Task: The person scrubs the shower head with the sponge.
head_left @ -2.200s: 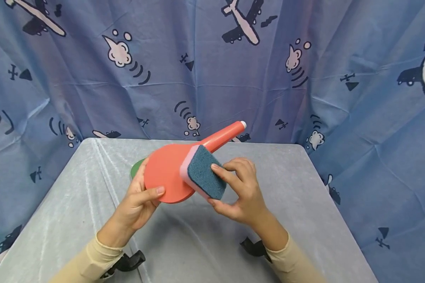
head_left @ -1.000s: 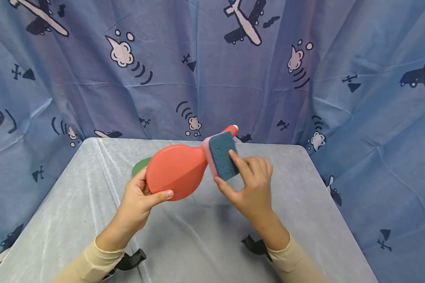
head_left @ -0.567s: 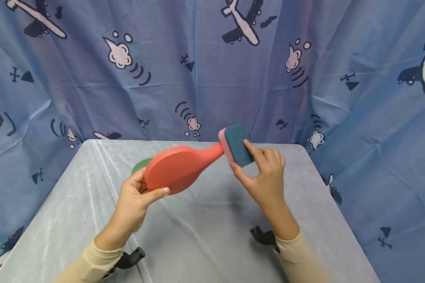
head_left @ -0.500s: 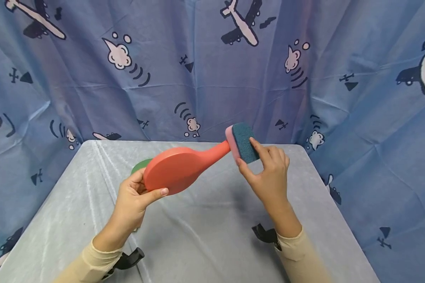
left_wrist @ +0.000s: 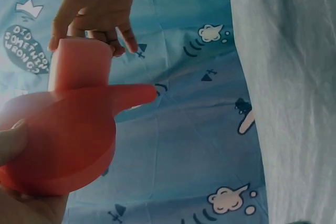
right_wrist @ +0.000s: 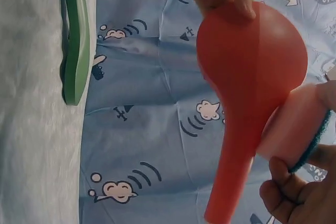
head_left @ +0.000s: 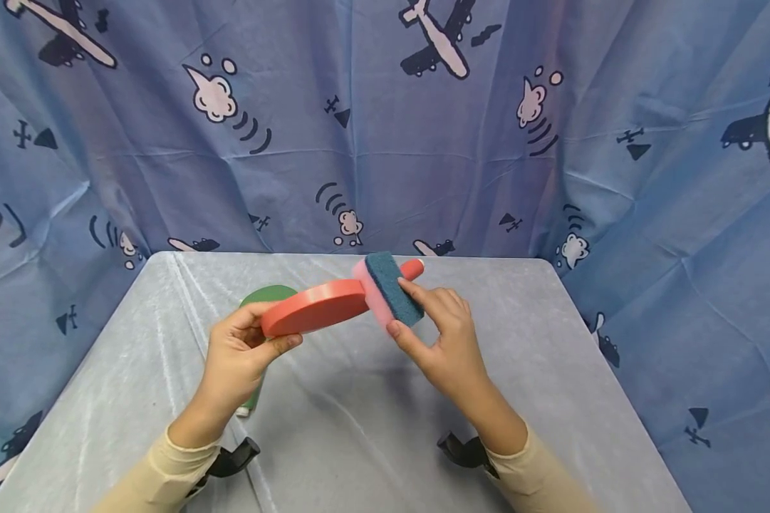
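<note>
Head view shows a red paddle held nearly level above the grey table, its round flat blade seen edge-on and its handle tip pointing away toward the airplane-print curtain. It is smooth, rigid red plastic, round at the blade and tapering into a handle; the right wrist view shows the broad face plain and unmarked, with no dirt or foam that I can make out. A sponge, pink foam with a dark blue scouring layer, sits against the paddle where the blade narrows into the handle, pink side to the plastic.

Judging from where the sponge lies, the wiping is in mid course: it is on the neck, with the handle tip beyond it uncovered, and nothing in the views tells how much of the blade counts as finished.

Right hand is clamped on the sponge, fingers over the blue side and thumb beneath. Left hand pinches the blade's rim at the end opposite the sponge, thumb below and fingers above.

Behind the paddle's blade, a green paddle lies flat on the table, mostly hidden by the left hand. Cream sleeves cover both forearms.
</note>
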Demonstrator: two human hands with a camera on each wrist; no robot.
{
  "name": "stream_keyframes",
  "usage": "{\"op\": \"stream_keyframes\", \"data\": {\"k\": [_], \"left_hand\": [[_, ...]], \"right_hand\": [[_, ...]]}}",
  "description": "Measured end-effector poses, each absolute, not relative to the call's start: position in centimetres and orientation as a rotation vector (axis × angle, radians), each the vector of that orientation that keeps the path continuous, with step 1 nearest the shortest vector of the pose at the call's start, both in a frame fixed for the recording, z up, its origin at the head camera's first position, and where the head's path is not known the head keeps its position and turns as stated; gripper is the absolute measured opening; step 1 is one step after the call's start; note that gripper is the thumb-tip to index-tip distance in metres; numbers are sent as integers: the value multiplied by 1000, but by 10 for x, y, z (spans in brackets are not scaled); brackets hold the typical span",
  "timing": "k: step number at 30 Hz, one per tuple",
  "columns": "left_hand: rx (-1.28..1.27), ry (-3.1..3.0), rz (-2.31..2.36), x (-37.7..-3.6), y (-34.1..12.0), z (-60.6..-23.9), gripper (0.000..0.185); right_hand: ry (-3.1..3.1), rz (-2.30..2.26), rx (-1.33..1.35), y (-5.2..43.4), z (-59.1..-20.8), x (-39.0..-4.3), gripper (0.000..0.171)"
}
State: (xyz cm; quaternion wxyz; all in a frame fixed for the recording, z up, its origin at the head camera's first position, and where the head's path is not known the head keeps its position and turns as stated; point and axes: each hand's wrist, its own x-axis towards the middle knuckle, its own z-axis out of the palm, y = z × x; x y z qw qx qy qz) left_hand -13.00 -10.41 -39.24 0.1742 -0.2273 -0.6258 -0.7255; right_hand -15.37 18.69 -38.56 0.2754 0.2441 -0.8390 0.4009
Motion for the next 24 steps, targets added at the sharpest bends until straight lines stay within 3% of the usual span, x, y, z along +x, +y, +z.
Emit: {"op": "stream_keyframes", "data": {"k": [12,20,24], "left_hand": [[-829,-1811,-1914,-130,-118,-386,48],[-1048,-1807,-1869,-135,-117,-384,47],[-1086,-1809,-1867,-135,-115,-385,46]], "right_hand": [[-2379,748,386,224,-395,-186,54],[-2314,1050,752,206,-387,-169,44],[-2382,1162,743,213,-383,-173,37]]}}
